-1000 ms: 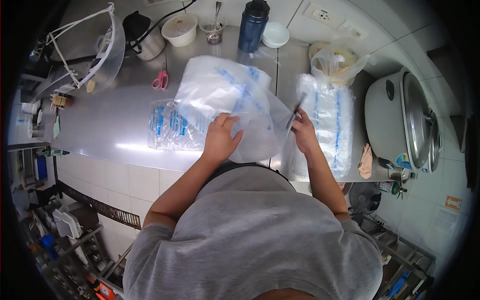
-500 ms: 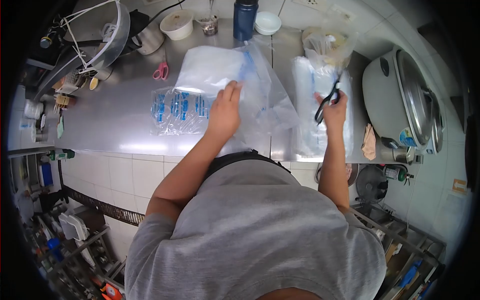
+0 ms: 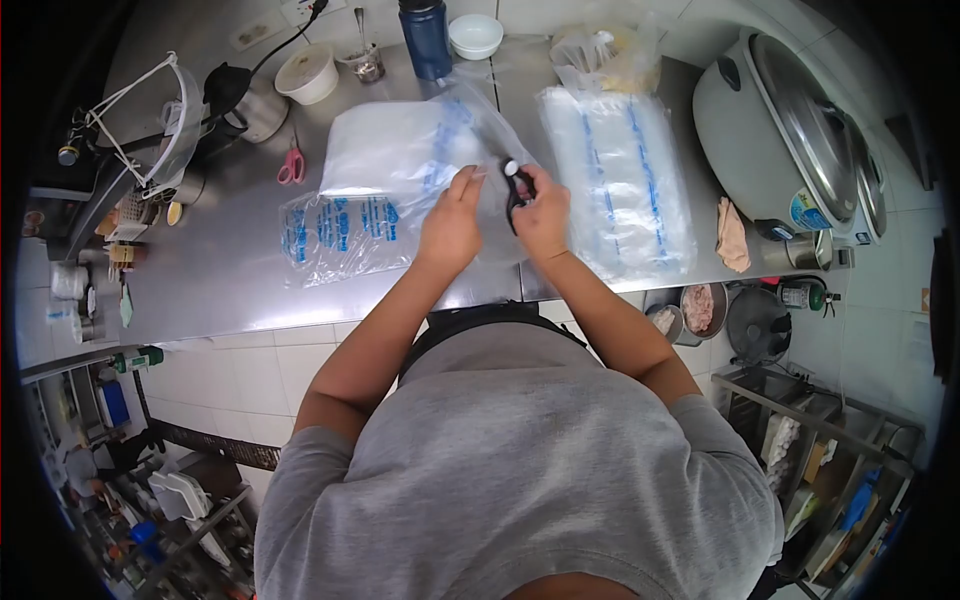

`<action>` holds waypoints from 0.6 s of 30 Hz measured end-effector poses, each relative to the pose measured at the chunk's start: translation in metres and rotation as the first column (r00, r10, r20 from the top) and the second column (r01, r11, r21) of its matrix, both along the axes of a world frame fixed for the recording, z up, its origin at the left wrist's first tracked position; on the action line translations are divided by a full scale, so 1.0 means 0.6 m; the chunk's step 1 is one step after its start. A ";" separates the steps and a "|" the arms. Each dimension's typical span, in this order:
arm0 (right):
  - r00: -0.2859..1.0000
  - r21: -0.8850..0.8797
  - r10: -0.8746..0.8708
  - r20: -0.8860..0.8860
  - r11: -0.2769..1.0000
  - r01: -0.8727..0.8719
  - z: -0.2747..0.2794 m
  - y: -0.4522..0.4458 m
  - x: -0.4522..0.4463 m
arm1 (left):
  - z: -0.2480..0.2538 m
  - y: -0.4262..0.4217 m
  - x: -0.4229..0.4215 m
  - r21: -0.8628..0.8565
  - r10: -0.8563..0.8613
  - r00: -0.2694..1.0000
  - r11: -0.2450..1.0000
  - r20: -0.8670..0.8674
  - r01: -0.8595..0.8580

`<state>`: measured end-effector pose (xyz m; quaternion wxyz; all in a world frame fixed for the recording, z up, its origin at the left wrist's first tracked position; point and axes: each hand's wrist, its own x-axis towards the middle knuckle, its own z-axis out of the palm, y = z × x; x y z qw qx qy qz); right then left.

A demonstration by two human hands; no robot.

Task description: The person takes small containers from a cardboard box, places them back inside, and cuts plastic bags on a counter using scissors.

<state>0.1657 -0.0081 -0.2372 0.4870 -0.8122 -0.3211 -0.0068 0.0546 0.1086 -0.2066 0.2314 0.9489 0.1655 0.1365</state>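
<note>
Steel counter (image 3: pixel 230 265) is crossing the upper half. Above centre, the left hand (image 3: pixel 449 230) is resting by clear plastic (image 3: pixel 484 125), two fingers lying close together; whether they are pinching it, I cannot tell. Just right, the right hand (image 3: pixel 545 215) is gripping a black tool (image 3: pixel 517 190), fingers curled. Farther left, plastic bags (image 3: pixel 380 150) are lying stacked; beyond, at upper centre, a blue bottle (image 3: pixel 426 45) is standing.
</note>
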 end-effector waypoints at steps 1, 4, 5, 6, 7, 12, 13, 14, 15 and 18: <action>0.994 0.009 -0.095 -0.053 0.995 0.096 -0.005 -0.012 0.008 | -0.003 0.001 0.000 0.001 0.004 1.000 1.000 -0.011 -0.004; 0.942 0.076 -0.262 -0.209 0.956 0.283 -0.022 -0.072 0.041 | -0.009 0.007 -0.005 0.070 -0.057 0.996 0.996 -0.074 0.062; 0.935 0.141 -0.245 -0.258 0.948 0.287 -0.022 -0.104 0.047 | -0.016 0.006 -0.007 0.073 -0.074 0.996 0.994 -0.054 0.078; 0.923 0.058 -0.206 -0.325 0.970 0.236 -0.003 -0.136 0.050 | -0.026 0.003 -0.009 0.075 -0.092 0.995 0.993 -0.036 0.095; 0.903 -0.023 -0.175 -0.393 0.983 0.181 0.019 -0.171 0.047 | -0.032 -0.002 -0.011 0.076 -0.114 0.993 0.991 -0.018 0.115; 0.490 0.147 0.345 -0.801 0.906 -0.397 0.060 -0.322 -0.010 | -0.022 -0.026 0.000 0.049 -0.203 0.975 0.977 -0.091 0.208; 0.355 0.204 0.398 -0.846 0.857 -0.473 0.068 -0.333 -0.020 | -0.020 -0.031 0.003 0.040 -0.217 0.970 0.974 -0.105 0.223; 0.177 0.306 0.401 -0.899 0.863 -0.401 0.070 -0.336 -0.025 | -0.017 -0.034 0.006 0.037 -0.222 0.969 0.973 -0.105 0.227; 0.269 0.230 0.349 -0.898 0.892 -0.390 0.070 -0.334 -0.026 | -0.012 -0.035 0.008 0.034 -0.229 0.968 0.972 -0.106 0.233; 0.637 -0.080 0.060 -0.769 0.979 -0.189 0.076 -0.279 -0.010 | -0.011 -0.033 0.005 0.024 -0.237 0.967 0.970 -0.095 0.240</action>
